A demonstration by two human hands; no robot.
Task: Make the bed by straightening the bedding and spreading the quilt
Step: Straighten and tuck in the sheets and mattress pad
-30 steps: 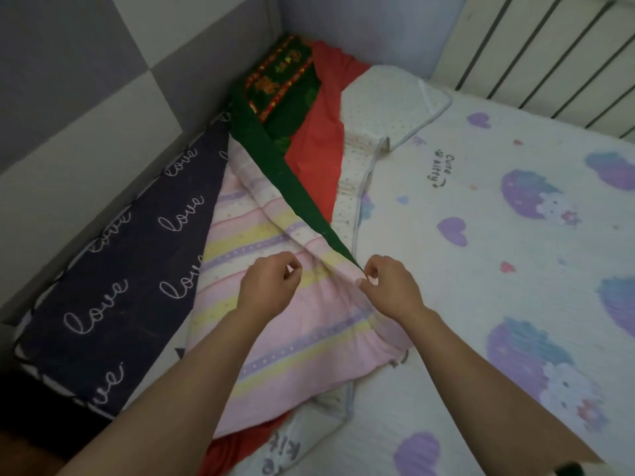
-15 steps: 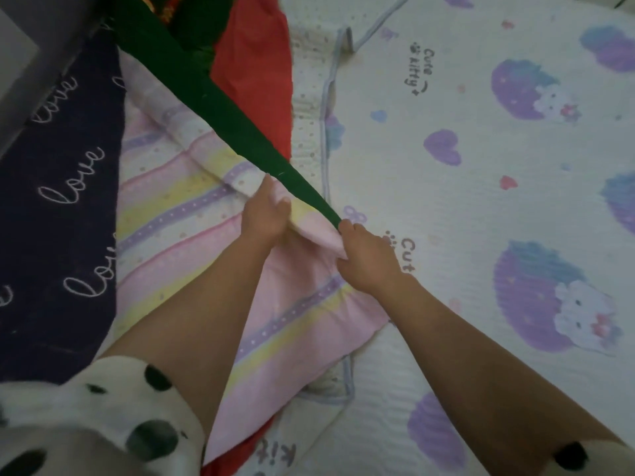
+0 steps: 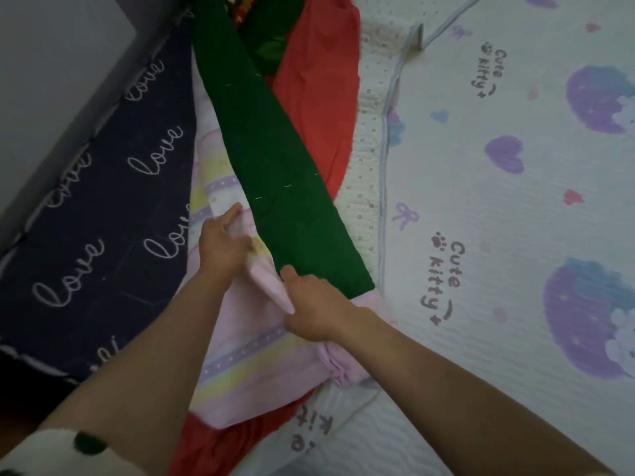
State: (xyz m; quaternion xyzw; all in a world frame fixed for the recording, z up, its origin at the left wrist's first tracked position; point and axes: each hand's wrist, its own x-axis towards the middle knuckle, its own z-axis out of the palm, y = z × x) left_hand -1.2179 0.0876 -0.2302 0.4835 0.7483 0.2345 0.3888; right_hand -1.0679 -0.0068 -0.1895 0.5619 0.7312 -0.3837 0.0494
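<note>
A pink, yellow and purple striped quilt (image 3: 254, 365) lies bunched along the left side of the bed, with a green cloth band (image 3: 275, 159) running diagonally over it. My left hand (image 3: 223, 249) grips a fold of the striped quilt beside the green band. My right hand (image 3: 316, 310) pinches the same fold lower down, at the band's near end. A red sheet (image 3: 319, 97) shows beside and under the pile. The white "Cute kitty" sheet (image 3: 498, 235) covers the mattress on the right.
A dark navy pillow (image 3: 89, 235) printed with "love" lies at the left against the grey wall (image 3: 51, 63). The folded-back edge of the kitty sheet (image 3: 378, 132) shows its dotted underside. A green and red embroidered item (image 3: 261, 15) sits at the top.
The view has dropped and closed in on the bedding. Both hands have shifted from the green band's tip to gripping the striped quilt's fold, the left hand reaching farther up it.
</note>
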